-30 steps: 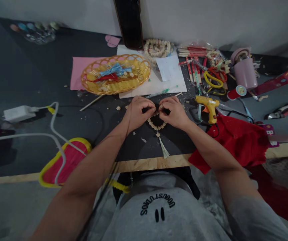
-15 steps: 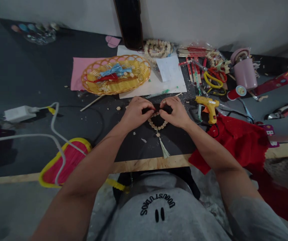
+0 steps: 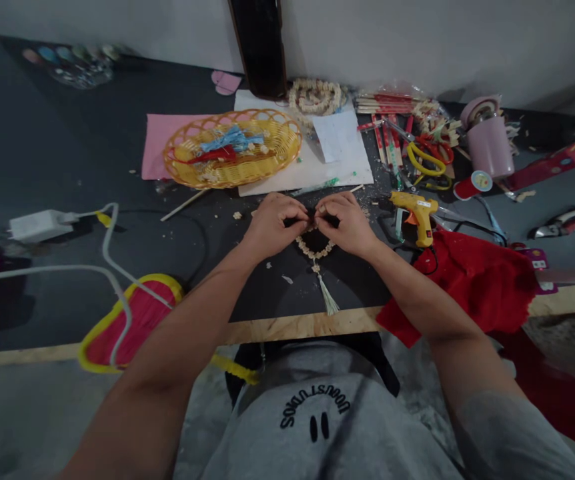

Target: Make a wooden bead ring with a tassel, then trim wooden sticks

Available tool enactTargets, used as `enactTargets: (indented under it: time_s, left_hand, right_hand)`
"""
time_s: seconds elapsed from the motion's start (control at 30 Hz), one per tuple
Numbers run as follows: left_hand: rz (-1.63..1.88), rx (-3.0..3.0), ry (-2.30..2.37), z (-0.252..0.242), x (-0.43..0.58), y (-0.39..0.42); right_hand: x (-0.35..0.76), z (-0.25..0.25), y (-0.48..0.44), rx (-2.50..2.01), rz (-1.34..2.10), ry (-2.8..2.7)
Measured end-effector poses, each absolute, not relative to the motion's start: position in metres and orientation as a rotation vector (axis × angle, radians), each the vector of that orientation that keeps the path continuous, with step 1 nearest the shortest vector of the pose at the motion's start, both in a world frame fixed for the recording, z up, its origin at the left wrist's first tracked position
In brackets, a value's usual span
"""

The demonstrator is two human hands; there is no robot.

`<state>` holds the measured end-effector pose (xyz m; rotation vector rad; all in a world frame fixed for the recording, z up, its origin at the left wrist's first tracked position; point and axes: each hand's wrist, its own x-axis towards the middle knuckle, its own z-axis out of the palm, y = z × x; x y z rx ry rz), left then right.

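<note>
A loop of pale beads lies on the dark table, its cream tassel pointing toward me and reaching the wooden edge. At the top of this loop, my left hand pinches a thin red thread between thumb and fingers. My right hand is pinched at the same spot, its fingertips almost touching those of the left. The thread's ends are largely hidden by the fingers, so I cannot see how it is tied.
Beyond my hands a yellow woven basket holds blue and red tassels. To the right lie a yellow glue gun, red thread spool, scissors and red cloth. White cables cross the left side.
My right hand has shifted slightly left, bringing its fingertips closer to my left hand. The bead loop and tassel stay where they were.
</note>
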<state>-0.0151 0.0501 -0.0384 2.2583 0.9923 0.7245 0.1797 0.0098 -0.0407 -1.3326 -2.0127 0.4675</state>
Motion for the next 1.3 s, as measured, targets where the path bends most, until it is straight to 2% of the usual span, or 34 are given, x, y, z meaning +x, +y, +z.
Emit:
enactTargets:
  time_s: [0.33, 0.67, 0.97, 1.1, 1.3]
  left_hand:
    - [0.723, 2.268, 0.964, -0.038, -0.016, 0.05]
    - [0.653, 2.238, 1.064, -0.033, -0.014, 0.047]
    - [0.772, 2.198, 0.924, -0.036, -0.011, 0.048]
    - [0.788, 2.011, 0.955, -0.031, -0.012, 0.046]
    - [0.719, 1.589, 0.971, -0.027, -0.014, 0.045]
  right_hand:
    - [0.181, -0.045, 0.01, -1.326, 0.428, -1.993]
    - [0.183, -0.04, 0.01, -1.326, 0.556, -1.928]
    - [0.186, -0.041, 0.013, -1.263, 0.52, -1.943]
    - [0.205, -0.029, 0.02, -1.483, 0.409, -1.981]
    - [0.22, -0.01, 0.031, -1.914, 0.171, -2.383]
